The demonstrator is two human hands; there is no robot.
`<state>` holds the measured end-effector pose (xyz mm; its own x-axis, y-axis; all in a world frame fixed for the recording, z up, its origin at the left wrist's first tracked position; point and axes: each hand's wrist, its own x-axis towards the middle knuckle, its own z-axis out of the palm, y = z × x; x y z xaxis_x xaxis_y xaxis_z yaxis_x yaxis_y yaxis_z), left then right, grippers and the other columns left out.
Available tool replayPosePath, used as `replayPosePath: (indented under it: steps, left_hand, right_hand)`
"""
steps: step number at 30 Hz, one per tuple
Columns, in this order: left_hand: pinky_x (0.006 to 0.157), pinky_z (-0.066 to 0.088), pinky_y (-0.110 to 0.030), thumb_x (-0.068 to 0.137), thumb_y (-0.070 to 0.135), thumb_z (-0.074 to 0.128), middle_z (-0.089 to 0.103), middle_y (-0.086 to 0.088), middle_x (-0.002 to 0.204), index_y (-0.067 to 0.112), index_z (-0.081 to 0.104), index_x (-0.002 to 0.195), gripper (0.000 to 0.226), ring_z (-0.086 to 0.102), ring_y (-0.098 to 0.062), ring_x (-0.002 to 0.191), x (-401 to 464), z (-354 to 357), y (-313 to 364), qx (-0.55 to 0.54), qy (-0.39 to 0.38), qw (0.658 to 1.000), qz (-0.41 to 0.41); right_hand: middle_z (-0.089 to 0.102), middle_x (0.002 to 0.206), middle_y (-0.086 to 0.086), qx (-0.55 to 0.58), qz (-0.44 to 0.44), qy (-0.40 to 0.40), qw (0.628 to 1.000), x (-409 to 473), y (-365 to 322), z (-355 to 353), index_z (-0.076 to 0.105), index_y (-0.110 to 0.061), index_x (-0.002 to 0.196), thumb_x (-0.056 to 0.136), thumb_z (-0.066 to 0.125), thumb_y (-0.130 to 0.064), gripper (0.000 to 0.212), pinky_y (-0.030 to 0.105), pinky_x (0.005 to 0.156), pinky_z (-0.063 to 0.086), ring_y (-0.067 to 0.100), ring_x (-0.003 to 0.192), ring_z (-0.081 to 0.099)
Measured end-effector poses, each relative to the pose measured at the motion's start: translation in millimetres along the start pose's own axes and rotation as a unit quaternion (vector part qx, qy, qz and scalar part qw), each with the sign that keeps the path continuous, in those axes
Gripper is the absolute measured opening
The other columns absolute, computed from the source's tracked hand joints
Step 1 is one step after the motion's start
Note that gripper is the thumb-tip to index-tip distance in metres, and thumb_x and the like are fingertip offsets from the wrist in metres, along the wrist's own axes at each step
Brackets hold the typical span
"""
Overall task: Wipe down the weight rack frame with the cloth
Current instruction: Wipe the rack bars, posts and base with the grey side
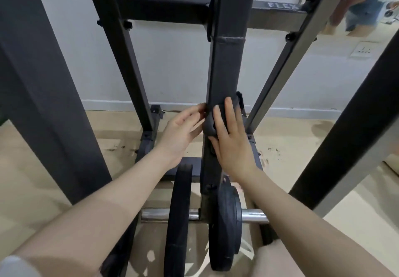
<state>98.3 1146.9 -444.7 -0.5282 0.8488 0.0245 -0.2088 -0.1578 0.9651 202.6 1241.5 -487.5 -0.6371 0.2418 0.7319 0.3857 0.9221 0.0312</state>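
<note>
**A:** What is in front of the person?

**B:** A dark metal weight rack frame, seen from above by a camera on the head. One thick upright post runs down the middle of the view. Thinner angled bars stand to its left and right, and a crossbar joins them near the top.

**A:** Where is the cloth?

**B:** A dark grey cloth is wrapped against the middle post, about halfway down the picture. It is nearly the same colour as the metal, so its edges are hard to trace.

**A:** What are the hands doing?

**B:** The right hand lies flat on the cloth with straight fingers, pressing it to the front of the post. The left hand is at the post's left side, palm turned inward and fingers loosely extended. Its fingertips reach the cloth's left edge, though I cannot tell if they pinch it or only touch it.

**A:** What else is there?

**B:** Below the hands, two black weight plates stand on edge, one left of the post and one right of it. They sit on a shiny steel peg that sticks out both sides. The floor is pale tan, with a white wall behind. A wall socket shows at the upper right.
</note>
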Motion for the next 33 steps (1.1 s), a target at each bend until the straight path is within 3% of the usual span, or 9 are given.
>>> replayPosePath:
  steps: [3, 9, 12, 15, 20, 23, 25, 30, 33]
  left_hand:
    - [0.103, 0.044, -0.036, 0.102, 0.022, 0.031, 0.065, 0.000, 0.119, 0.013, 0.059, 0.121, 0.034, 0.056, -0.013, 0.118, 1, -10, 3, -0.031, -0.023, 0.999, -0.022]
    - [0.108, 0.035, -0.029, 0.099, 0.046, 0.015, 0.056, 0.005, 0.134, 0.020, 0.049, 0.134, 0.055, 0.052, -0.004, 0.121, 3, -22, 10, 0.104, -0.073, 0.991, -0.045]
    - [0.110, 0.031, -0.029, 0.097, 0.050, 0.009, 0.056, 0.011, 0.130, 0.031, 0.053, 0.123, 0.055, 0.048, -0.002, 0.125, 2, -23, 14, 0.106, -0.078, 0.990, -0.054]
    - [0.111, 0.028, -0.029, 0.095, 0.053, 0.006, 0.057, 0.016, 0.126, 0.034, 0.054, 0.117, 0.056, 0.044, -0.002, 0.128, 2, -23, 19, 0.099, -0.083, 0.990, -0.055]
    - [0.107, 0.035, -0.035, 0.094, 0.055, 0.013, 0.058, 0.003, 0.126, 0.026, 0.052, 0.121, 0.056, 0.049, -0.013, 0.123, 2, -29, 16, 0.130, 0.006, 0.991, -0.042]
    - [0.099, 0.042, -0.033, 0.100, 0.048, 0.012, 0.059, -0.002, 0.125, 0.020, 0.054, 0.122, 0.055, 0.054, -0.016, 0.117, -1, -44, 8, 0.138, 0.052, 0.987, -0.062]
    - [0.094, 0.045, -0.030, 0.100, 0.048, 0.013, 0.061, -0.002, 0.122, 0.020, 0.055, 0.121, 0.055, 0.057, -0.014, 0.113, -4, -50, 4, 0.147, 0.057, 0.985, -0.071]
    - [0.094, 0.046, -0.033, 0.101, 0.046, 0.016, 0.064, 0.001, 0.113, 0.026, 0.058, 0.108, 0.048, 0.060, -0.015, 0.107, -10, -49, -11, 0.137, 0.050, 0.986, -0.082]
    - [0.093, 0.047, -0.032, 0.101, 0.044, 0.017, 0.064, 0.003, 0.113, 0.026, 0.058, 0.109, 0.045, 0.060, -0.013, 0.106, -15, -52, -23, 0.138, 0.045, 0.986, -0.081]
  right_hand:
    - [0.033, 0.147, 0.024, -0.003, -0.033, 0.056, 0.998, 46, 13, -13, 0.031, -0.004, 0.140, 0.094, 0.046, -0.023, 0.052, 0.045, 0.112, 0.023, 0.048, 0.135, 0.026]
    - [0.045, 0.143, 0.013, -0.053, -0.133, 0.052, 0.988, 46, 17, -15, 0.049, -0.006, 0.133, 0.100, 0.039, -0.025, 0.039, 0.042, 0.110, 0.026, 0.033, 0.132, 0.036]
    - [0.060, 0.129, 0.010, -0.102, -0.251, 0.026, 0.962, 87, 26, -37, 0.063, -0.006, 0.120, 0.099, 0.044, -0.028, 0.036, 0.039, 0.108, 0.031, 0.028, 0.125, 0.051]
    - [0.068, 0.110, 0.007, -0.144, -0.284, 0.051, 0.947, 143, 27, -54, 0.068, -0.009, 0.104, 0.095, 0.048, -0.032, 0.032, 0.036, 0.106, 0.030, 0.027, 0.111, 0.061]
    - [0.065, 0.074, 0.005, -0.120, -0.299, -0.041, 0.946, 100, 13, -34, 0.066, -0.011, 0.072, 0.091, 0.049, -0.032, 0.033, 0.037, 0.097, 0.037, 0.027, 0.079, 0.059]
    - [0.058, 0.061, -0.002, -0.115, -0.400, -0.154, 0.896, 42, 3, -15, 0.066, -0.017, 0.059, 0.083, 0.051, -0.034, 0.033, 0.032, 0.083, 0.041, 0.021, 0.067, 0.053]
    - [0.058, 0.058, -0.005, -0.135, -0.435, -0.148, 0.878, 48, 5, -11, 0.067, -0.021, 0.056, 0.080, 0.049, -0.039, 0.035, 0.031, 0.080, 0.041, 0.018, 0.065, 0.054]
    - [0.057, 0.059, 0.003, -0.130, -0.314, -0.009, 0.941, 89, 7, -18, 0.066, -0.011, 0.058, 0.085, 0.047, -0.028, 0.037, 0.034, 0.093, 0.039, 0.025, 0.068, 0.055]
    - [0.059, 0.064, 0.004, -0.107, -0.282, -0.026, 0.953, 39, -2, 2, 0.067, -0.011, 0.061, 0.087, 0.052, -0.030, 0.036, 0.036, 0.101, 0.034, 0.026, 0.074, 0.056]
